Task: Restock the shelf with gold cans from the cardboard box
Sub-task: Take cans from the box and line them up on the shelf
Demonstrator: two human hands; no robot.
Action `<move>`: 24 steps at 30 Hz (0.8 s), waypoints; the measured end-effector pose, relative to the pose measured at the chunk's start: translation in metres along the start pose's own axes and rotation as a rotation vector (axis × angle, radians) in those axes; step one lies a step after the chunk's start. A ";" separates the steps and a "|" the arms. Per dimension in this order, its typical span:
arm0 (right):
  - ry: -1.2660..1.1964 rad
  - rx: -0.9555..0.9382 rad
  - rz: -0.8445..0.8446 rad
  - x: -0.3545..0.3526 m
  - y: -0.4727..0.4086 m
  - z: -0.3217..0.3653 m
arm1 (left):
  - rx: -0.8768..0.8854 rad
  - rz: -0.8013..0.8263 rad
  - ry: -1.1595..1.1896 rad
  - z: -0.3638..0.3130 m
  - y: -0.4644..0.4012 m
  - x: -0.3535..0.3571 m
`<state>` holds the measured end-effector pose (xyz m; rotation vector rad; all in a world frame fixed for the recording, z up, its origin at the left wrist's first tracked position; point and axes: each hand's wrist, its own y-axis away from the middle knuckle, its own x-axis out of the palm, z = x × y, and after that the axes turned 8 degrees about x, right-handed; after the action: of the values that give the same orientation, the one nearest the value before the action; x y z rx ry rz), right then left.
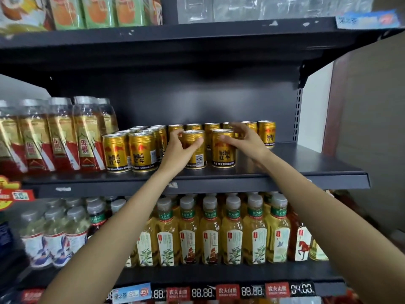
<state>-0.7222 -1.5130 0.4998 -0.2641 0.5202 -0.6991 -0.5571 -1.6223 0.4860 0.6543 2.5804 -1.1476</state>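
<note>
On the dark store shelf (pixel 285 172), my left hand (pixel 177 148) grips one gold can (pixel 195 150), my right hand (pixel 245 139) another (pixel 223 150); I'm placing both, next releasing and fetching more.

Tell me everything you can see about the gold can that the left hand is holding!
The gold can is short, round and shiny like metal, with a silvery rim on top. It stands upright on the dark shelf, near the front edge. Its label shows red markings and a white barcode patch. The left hand wraps round its left side, thumb across the front, hiding part of the label. Another gold can stands close on its right; whether they touch is unclear.
</note>
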 end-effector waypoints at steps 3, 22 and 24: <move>0.159 -0.130 -0.049 -0.007 0.005 -0.004 | 0.099 0.082 -0.093 0.009 0.011 -0.022; 0.614 -0.185 -0.069 0.012 -0.018 0.011 | 0.187 0.150 -0.514 0.014 -0.044 -0.006; 0.623 -0.155 -0.081 0.014 -0.035 0.011 | 0.168 0.163 -0.590 0.018 -0.056 0.000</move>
<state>-0.7256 -1.5477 0.5177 -0.2095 1.1662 -0.8207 -0.5836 -1.6687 0.5097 0.4583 1.9216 -1.2784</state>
